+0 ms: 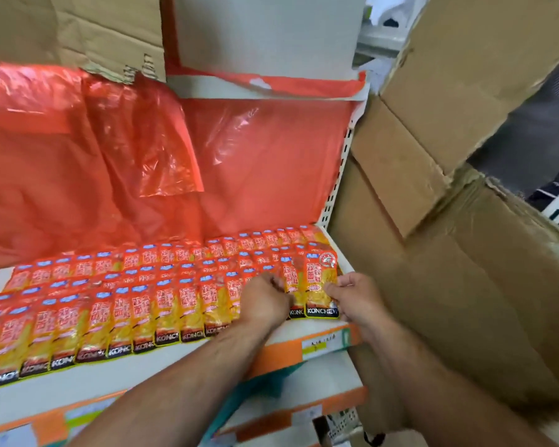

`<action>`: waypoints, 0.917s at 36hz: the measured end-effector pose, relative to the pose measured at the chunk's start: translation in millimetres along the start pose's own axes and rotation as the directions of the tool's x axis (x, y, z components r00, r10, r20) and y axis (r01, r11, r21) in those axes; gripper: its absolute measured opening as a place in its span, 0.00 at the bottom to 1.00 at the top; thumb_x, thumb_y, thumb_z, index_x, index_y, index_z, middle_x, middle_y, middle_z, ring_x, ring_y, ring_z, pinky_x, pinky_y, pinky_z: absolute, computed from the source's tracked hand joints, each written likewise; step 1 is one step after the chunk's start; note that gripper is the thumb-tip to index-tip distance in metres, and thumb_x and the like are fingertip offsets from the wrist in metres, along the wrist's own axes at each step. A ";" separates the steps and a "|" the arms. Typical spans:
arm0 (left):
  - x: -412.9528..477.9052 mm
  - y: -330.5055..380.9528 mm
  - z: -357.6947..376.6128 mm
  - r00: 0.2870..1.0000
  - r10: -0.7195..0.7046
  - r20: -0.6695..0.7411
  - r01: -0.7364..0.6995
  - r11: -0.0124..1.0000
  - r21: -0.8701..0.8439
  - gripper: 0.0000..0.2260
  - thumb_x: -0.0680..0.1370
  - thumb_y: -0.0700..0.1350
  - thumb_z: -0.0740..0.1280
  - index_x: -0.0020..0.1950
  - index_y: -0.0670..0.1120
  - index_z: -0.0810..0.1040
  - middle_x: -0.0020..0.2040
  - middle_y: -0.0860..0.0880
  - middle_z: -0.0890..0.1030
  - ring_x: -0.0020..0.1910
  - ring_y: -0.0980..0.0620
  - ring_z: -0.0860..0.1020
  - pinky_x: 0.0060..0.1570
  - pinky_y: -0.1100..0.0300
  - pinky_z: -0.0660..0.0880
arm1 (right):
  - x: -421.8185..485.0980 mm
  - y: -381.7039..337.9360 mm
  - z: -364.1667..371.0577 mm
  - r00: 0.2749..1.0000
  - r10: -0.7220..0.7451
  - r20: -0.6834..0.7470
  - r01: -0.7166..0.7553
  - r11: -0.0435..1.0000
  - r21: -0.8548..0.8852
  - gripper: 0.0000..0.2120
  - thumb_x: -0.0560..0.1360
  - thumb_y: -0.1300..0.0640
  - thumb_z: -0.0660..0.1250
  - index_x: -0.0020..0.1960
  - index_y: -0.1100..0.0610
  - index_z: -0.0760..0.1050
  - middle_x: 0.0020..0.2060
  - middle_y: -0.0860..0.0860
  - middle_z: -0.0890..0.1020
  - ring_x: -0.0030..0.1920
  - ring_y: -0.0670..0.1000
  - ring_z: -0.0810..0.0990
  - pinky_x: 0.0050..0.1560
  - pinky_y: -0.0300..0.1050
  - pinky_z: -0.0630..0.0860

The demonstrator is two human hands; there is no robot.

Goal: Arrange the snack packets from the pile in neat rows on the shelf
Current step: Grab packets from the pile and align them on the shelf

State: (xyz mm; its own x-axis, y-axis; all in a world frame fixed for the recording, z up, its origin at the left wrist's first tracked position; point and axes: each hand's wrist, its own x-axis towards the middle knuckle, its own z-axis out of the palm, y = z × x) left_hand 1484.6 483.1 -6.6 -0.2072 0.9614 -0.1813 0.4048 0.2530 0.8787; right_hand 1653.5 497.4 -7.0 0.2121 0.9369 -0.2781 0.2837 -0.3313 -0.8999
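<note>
Pinching hand (right): the right hand (352, 296) holds the end packet (320, 279) by its right edge, thumb on the face and fingers curled behind.
Left hand: the left hand (264, 301) lies knuckles up over the front row, its fingers curled in to grip the left edge of the second packet (291, 279).
End packet: red and yellow with a black band at the bottom, upright, at the far right end of the front row. It sits higher than the packets to its left.
Second packet: just beside the end packet on the left and partly tucked under it.
Snack packets (120, 304): laid face up in overlapping rows across the shelf, each packet covering the edge of its neighbour and each row covering the bottom of the row behind. The rows run from the left edge of the view to the right end of the shelf.
Shelf (162, 372): white, with a bare strip showing in front of the front row.
Shelf edge: an orange strip (281, 353) runs along the front and carries a white price label (323, 341) near the right end.
Back of shelf: a crumpled red plastic sheet (78, 156) hangs behind the rows, its lower edge reaching the back row.
Upright (338, 185): a cream perforated post at the shelf's right side.
Right side: stacked cardboard boxes (449, 91) stand against the upright, close to the right hand.
Top left: flattened cardboard (78, 30) sits above the red sheet.
</note>
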 end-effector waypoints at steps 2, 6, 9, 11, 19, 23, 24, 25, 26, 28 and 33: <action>3.1 2.7 8.3 0.998 0.004 -0.063 0.001 0.998 0.071 0.10 0.68 0.37 0.75 0.38 0.47 0.75 0.34 0.53 0.78 0.36 0.52 0.77 0.32 0.63 0.71 | 13.1 1.1 -4.9 0.999 -0.021 0.042 0.021 1.000 -0.015 0.09 0.76 0.59 0.72 0.45 0.57 0.70 0.33 0.57 0.73 0.24 0.47 0.67 0.25 0.41 0.64; 5.1 2.8 19.3 0.987 0.035 -0.154 -0.004 0.981 0.196 0.08 0.69 0.38 0.74 0.39 0.47 0.76 0.37 0.52 0.80 0.39 0.50 0.79 0.37 0.59 0.74 | 29.9 5.7 -8.7 0.995 -0.032 0.095 0.037 0.998 -0.049 0.10 0.74 0.59 0.73 0.43 0.55 0.70 0.31 0.55 0.73 0.25 0.49 0.67 0.26 0.41 0.65; 3.3 -0.8 26.2 0.979 0.052 -0.195 -0.004 0.970 0.242 0.08 0.70 0.38 0.72 0.40 0.48 0.75 0.38 0.50 0.81 0.39 0.48 0.80 0.38 0.55 0.78 | 35.4 9.9 -12.3 0.990 -0.042 0.138 0.050 0.997 -0.057 0.10 0.74 0.61 0.72 0.43 0.56 0.70 0.30 0.55 0.71 0.25 0.50 0.66 0.26 0.42 0.63; 1.7 -1.2 29.8 0.974 0.067 -0.218 0.001 0.955 0.298 0.06 0.71 0.39 0.71 0.43 0.48 0.76 0.40 0.49 0.82 0.40 0.48 0.79 0.39 0.57 0.77 | 38.3 12.5 -14.7 0.988 -0.063 0.141 0.078 0.992 -0.102 0.11 0.73 0.61 0.73 0.40 0.55 0.69 0.30 0.55 0.70 0.26 0.51 0.66 0.28 0.44 0.65; 0.6 -2.2 30.9 0.969 0.093 -0.228 0.002 0.923 0.384 0.10 0.72 0.47 0.71 0.51 0.46 0.75 0.46 0.47 0.83 0.41 0.48 0.77 0.39 0.61 0.69 | 42.2 3.0 -15.5 0.983 -0.082 0.162 0.114 0.973 -0.199 0.14 0.72 0.57 0.73 0.40 0.67 0.73 0.33 0.55 0.73 0.33 0.53 0.70 0.33 0.49 0.69; -1.4 0.3 30.1 0.958 0.140 -0.251 -0.023 0.907 0.420 0.07 0.75 0.48 0.69 0.51 0.48 0.78 0.46 0.47 0.84 0.43 0.47 0.80 0.37 0.60 0.71 | 44.4 -3.8 -12.4 0.977 -0.103 0.185 0.144 0.963 -0.228 0.15 0.72 0.56 0.74 0.47 0.68 0.76 0.33 0.55 0.76 0.33 0.54 0.72 0.34 0.51 0.73; -2.2 0.4 31.0 0.956 0.159 -0.247 -0.037 0.899 0.437 0.07 0.75 0.48 0.68 0.51 0.48 0.78 0.46 0.47 0.84 0.41 0.48 0.80 0.38 0.60 0.72 | 44.3 -3.7 -12.0 0.976 -0.102 0.193 0.146 0.962 -0.230 0.16 0.72 0.56 0.74 0.48 0.69 0.76 0.33 0.55 0.75 0.32 0.54 0.72 0.34 0.50 0.71; -3.0 0.5 32.1 0.955 0.175 -0.240 -0.050 0.890 0.453 0.07 0.75 0.48 0.68 0.51 0.48 0.78 0.45 0.48 0.84 0.40 0.49 0.80 0.38 0.59 0.73 | 44.5 -2.9 -11.5 0.974 -0.105 0.201 0.152 0.961 -0.231 0.16 0.72 0.57 0.73 0.48 0.70 0.75 0.33 0.56 0.76 0.32 0.54 0.71 0.34 0.50 0.70; -3.1 1.1 33.2 0.955 0.187 -0.232 -0.058 0.881 0.470 0.07 0.75 0.47 0.68 0.51 0.48 0.78 0.45 0.48 0.84 0.40 0.49 0.79 0.38 0.59 0.74 | 44.8 -2.0 -11.1 0.973 -0.108 0.203 0.156 0.959 -0.236 0.17 0.72 0.56 0.73 0.48 0.70 0.75 0.34 0.57 0.77 0.32 0.54 0.71 0.34 0.50 0.70; -2.1 2.7 35.4 0.955 0.196 -0.222 -0.064 0.869 0.490 0.07 0.74 0.47 0.68 0.50 0.48 0.77 0.44 0.48 0.83 0.40 0.48 0.79 0.40 0.56 0.76 | 46.6 -0.4 -9.6 0.974 -0.109 0.198 0.159 0.954 -0.254 0.15 0.72 0.56 0.73 0.43 0.68 0.75 0.40 0.60 0.81 0.32 0.54 0.71 0.34 0.50 0.72; 0.4 1.1 38.9 0.961 0.188 -0.204 -0.066 0.870 0.489 0.07 0.74 0.47 0.68 0.50 0.47 0.77 0.43 0.49 0.83 0.39 0.49 0.79 0.42 0.54 0.79 | 47.7 -0.8 -10.0 0.970 -0.137 0.201 0.197 0.927 -0.320 0.14 0.72 0.55 0.73 0.34 0.55 0.70 0.33 0.56 0.78 0.31 0.54 0.73 0.34 0.51 0.75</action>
State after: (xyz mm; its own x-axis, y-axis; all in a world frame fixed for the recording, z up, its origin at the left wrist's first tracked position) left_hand 1519.6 488.0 -22.9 -0.3049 0.9490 0.0808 0.8012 0.2096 0.5605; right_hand 1672.7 541.3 -16.1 -0.0206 0.9765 -0.2143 0.6042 -0.1586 -0.7809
